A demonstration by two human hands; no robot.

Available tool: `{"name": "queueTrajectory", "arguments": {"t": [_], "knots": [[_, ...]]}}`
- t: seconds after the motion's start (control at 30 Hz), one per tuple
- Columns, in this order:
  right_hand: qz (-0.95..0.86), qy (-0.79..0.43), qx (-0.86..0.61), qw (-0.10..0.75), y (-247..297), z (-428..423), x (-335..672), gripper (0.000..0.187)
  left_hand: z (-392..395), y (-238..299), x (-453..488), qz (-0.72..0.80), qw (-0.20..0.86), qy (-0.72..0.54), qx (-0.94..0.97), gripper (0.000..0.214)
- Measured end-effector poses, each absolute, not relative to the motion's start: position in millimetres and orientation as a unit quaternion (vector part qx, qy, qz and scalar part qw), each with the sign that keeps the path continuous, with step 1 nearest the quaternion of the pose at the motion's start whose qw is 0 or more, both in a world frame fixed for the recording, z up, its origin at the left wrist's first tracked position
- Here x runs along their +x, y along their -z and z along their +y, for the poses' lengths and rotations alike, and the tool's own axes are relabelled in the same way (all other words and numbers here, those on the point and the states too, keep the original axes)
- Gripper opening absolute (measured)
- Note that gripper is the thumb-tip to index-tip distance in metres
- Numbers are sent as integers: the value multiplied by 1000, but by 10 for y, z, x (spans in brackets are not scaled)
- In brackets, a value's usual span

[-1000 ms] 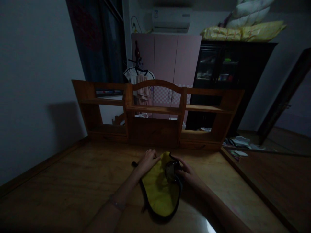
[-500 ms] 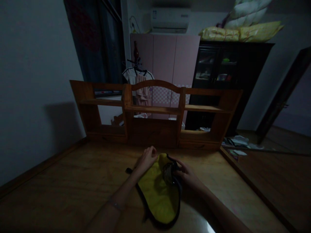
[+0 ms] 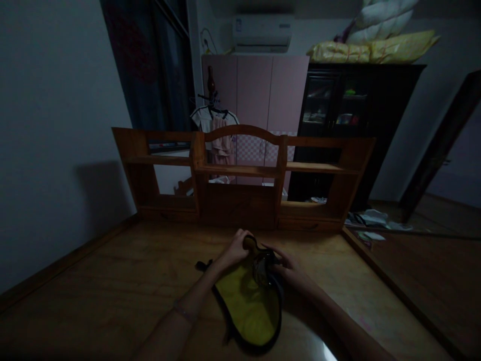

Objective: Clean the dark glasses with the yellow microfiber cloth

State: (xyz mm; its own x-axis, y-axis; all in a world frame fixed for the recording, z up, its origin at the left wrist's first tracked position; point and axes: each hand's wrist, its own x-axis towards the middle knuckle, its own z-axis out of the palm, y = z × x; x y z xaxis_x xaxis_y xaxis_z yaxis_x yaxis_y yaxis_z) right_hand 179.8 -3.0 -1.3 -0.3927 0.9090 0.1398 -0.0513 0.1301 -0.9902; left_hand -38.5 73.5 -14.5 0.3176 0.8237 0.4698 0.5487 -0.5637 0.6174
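A yellow cloth pouch with a black edge (image 3: 246, 303) lies on the wooden desk (image 3: 112, 281) in front of me. My left hand (image 3: 235, 249) pinches the pouch's far top edge, fingers closed on the fabric. My right hand (image 3: 287, 268) grips a dark rounded object (image 3: 262, 265) at the pouch's right side; it looks like goggles or glasses, but the dim light hides the detail. A black strap end (image 3: 202, 264) sticks out to the left of the pouch.
A wooden shelf unit (image 3: 240, 175) stands along the desk's far edge. The wall is close on the left. Beyond are a pink wardrobe (image 3: 259, 100), a dark cabinet (image 3: 349, 110) with bedding on top, and hanging clothes (image 3: 218, 130). Papers (image 3: 370, 220) lie to the right.
My left hand has slid right along the pouch's top edge and closed on it, bunching the fabric. The right hand and dark object have barely shifted.
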Motion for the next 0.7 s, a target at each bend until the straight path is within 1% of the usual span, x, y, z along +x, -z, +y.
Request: {"name": "queueTrajectory", "arguments": {"t": [0.07, 0.17, 0.33, 0.43, 0.5, 0.6, 0.7], "knots": [[-627, -550, -349, 428, -4, -37, 1794, 63, 771, 157, -390, 443, 167, -403, 783, 30], [-635, -543, -336, 435, -21, -40, 1792, 59, 816, 170, -408, 464, 150, -422, 764, 27], [-681, -486, -338, 432, 37, 11, 1810, 35, 887, 168, -460, 512, 111, -450, 723, 22], [-682, -466, -368, 427, 95, 34, 1812, 28, 882, 165, -491, 532, 93, -455, 708, 24], [-679, -454, -378, 435, 118, 30, 1798, 26, 840, 149, -494, 534, 85, -455, 707, 25], [-675, -429, -394, 451, 119, 4, 1764, 28, 714, 63, -457, 530, 62, -470, 703, 26], [-672, -407, -411, 462, 101, -24, 1739, 27, 535, -88, -382, 502, 29, -493, 710, 32]]}}
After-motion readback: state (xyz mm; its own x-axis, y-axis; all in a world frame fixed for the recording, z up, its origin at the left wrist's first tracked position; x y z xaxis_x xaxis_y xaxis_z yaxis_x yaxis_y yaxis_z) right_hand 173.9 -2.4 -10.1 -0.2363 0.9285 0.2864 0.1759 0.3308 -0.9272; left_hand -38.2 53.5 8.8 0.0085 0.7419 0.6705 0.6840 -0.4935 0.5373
